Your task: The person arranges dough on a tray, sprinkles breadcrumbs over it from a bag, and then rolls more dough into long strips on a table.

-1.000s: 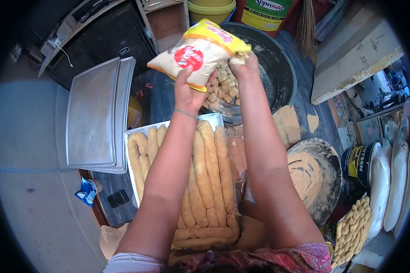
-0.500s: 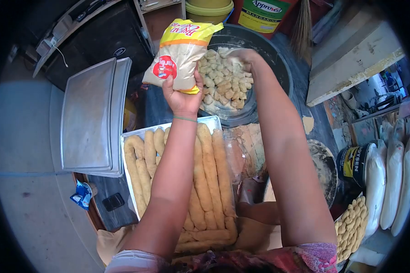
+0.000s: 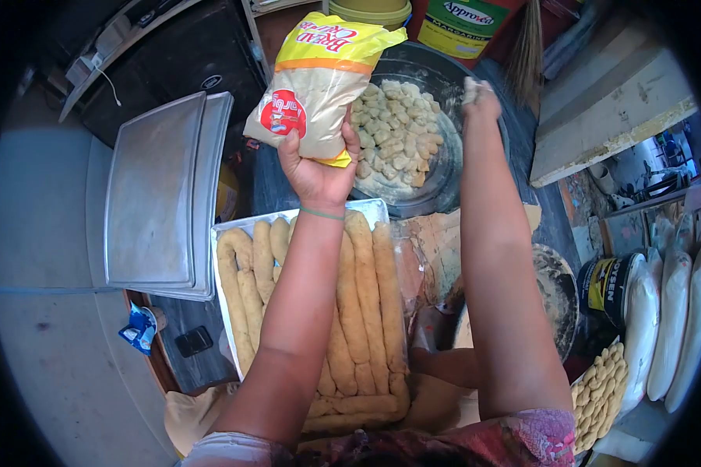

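My left hand (image 3: 319,167) is closed around the lower end of a yellow-topped bag of bread crumbs (image 3: 319,86), holding it up tilted beside a large dark basin (image 3: 444,191). In the basin lie many small pale dough pieces (image 3: 397,136) dusted with crumbs, with loose crumbs around them. My right hand (image 3: 483,100) is at the basin's right rim, apart from the dough pieces. Its crumb-coated fingers are together and appear curled over the rim. Below my left forearm is a metal tray (image 3: 375,210) of long crumb-coated dough rolls (image 3: 358,272).
Flat baking sheets (image 3: 156,194) lean at left, near a phone (image 3: 193,342). A margarine bucket (image 3: 456,27) and a broom (image 3: 526,54) stand behind the basin. At right are a wooden board (image 3: 611,124), a dark paint bucket (image 3: 609,286) and shaped dough pieces (image 3: 601,397).
My right hand has moved right, from the top of the dough pieces to the basin's rim. The pieces now show fully. The bag stays in my left hand, slightly higher in view.
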`<state>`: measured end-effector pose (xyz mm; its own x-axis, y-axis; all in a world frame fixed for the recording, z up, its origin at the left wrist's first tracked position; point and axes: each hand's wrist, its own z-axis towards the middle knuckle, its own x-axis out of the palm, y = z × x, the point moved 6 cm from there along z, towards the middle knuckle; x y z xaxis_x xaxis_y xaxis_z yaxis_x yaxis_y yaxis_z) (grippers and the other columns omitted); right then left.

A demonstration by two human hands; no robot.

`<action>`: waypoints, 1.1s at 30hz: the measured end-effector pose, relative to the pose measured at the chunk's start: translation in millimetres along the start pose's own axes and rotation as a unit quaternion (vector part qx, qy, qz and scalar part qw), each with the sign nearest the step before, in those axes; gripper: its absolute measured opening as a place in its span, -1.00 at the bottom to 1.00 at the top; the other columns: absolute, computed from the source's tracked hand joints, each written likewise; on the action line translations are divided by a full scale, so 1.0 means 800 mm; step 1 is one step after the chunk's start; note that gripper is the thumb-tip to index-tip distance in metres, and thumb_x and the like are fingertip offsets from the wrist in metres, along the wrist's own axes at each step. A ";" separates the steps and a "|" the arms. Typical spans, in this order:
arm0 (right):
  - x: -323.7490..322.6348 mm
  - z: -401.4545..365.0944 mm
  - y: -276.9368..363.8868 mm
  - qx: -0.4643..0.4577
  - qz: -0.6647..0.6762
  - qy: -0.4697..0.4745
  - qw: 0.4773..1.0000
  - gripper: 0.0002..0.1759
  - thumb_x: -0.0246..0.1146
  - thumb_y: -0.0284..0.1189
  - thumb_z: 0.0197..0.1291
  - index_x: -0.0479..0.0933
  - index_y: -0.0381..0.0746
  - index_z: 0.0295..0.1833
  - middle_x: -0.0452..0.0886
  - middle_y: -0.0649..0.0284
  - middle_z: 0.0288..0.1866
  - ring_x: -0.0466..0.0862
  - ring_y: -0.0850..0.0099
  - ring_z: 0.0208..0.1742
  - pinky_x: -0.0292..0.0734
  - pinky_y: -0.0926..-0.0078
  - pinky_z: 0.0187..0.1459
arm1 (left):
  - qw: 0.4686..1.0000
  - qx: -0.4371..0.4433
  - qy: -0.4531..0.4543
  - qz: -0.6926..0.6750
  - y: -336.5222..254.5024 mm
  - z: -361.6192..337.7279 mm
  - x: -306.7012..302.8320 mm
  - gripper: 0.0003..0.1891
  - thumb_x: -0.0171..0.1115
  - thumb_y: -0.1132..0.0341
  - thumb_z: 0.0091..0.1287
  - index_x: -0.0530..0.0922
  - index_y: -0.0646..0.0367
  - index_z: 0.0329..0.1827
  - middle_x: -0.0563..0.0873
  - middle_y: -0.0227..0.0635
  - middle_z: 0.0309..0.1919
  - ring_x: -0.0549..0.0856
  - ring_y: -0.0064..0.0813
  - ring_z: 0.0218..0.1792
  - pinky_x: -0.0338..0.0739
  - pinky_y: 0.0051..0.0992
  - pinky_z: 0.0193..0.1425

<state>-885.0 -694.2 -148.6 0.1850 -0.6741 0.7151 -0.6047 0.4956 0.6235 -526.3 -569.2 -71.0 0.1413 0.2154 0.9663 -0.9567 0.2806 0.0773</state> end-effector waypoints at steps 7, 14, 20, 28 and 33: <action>0.067 -0.018 0.004 -0.149 -0.533 0.142 0.821 -0.59 0.08 -0.67 0.12 0.53 -0.41 0.12 0.61 0.03 -0.04 0.61 0.38 -0.26 0.51 0.53 -0.18 | 1.000 0.009 0.006 0.025 -0.028 -0.006 0.011 -0.22 0.40 0.15 0.04 0.32 -0.05 0.40 0.45 -0.29 0.32 0.46 -0.12 0.33 0.61 -0.23 0.12; 0.106 -0.068 0.054 -0.371 -0.345 0.146 0.850 -0.78 0.24 -0.50 -0.01 0.69 -0.33 -0.24 0.72 0.07 -0.25 0.70 0.26 -0.22 0.56 0.39 -0.06 | 0.999 0.012 0.013 0.050 -0.037 -0.007 0.021 -0.22 0.41 0.16 0.04 0.31 -0.04 0.40 0.43 -0.27 0.34 0.44 -0.12 0.34 0.62 -0.22 0.09; 0.098 -0.130 -0.016 -0.252 -0.701 0.389 0.541 -0.18 0.41 -0.36 -0.06 0.34 -0.22 0.39 0.43 -0.08 0.32 0.47 0.10 0.32 0.40 0.32 0.29 | 0.997 0.018 -0.009 0.077 -0.034 -0.018 0.014 -0.23 0.39 0.18 0.07 0.31 0.00 0.40 0.47 -0.24 0.30 0.47 -0.12 0.31 0.63 -0.20 0.10; 0.093 -0.262 -0.027 0.273 -0.149 0.430 0.848 -0.31 -0.07 0.02 0.44 0.40 -0.43 0.25 0.51 -0.05 0.20 0.55 0.12 0.19 0.50 0.16 0.21 | 0.937 0.060 -0.046 0.340 -0.023 -0.005 0.027 -0.28 0.36 0.35 0.07 0.31 0.17 0.36 0.52 -0.22 0.23 0.56 -0.26 0.22 0.58 -0.20 0.20; 0.057 -0.224 -0.105 0.366 0.001 0.261 0.894 -0.48 -0.18 -0.20 0.50 0.35 -0.41 0.26 0.52 -0.10 0.19 0.57 0.05 0.18 0.50 0.09 0.23 | 0.815 0.057 -0.044 0.575 0.001 0.015 0.048 -0.40 0.32 0.54 0.06 0.41 0.28 0.25 0.62 -0.25 0.08 0.65 -0.40 0.07 0.54 -0.40 0.18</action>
<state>-687.0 -668.4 -112.0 0.4044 -0.2323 0.8846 -0.9144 -0.1225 0.3859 -524.4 -572.0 -30.8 -0.8796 0.2058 0.4289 -0.4614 -0.1498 -0.8744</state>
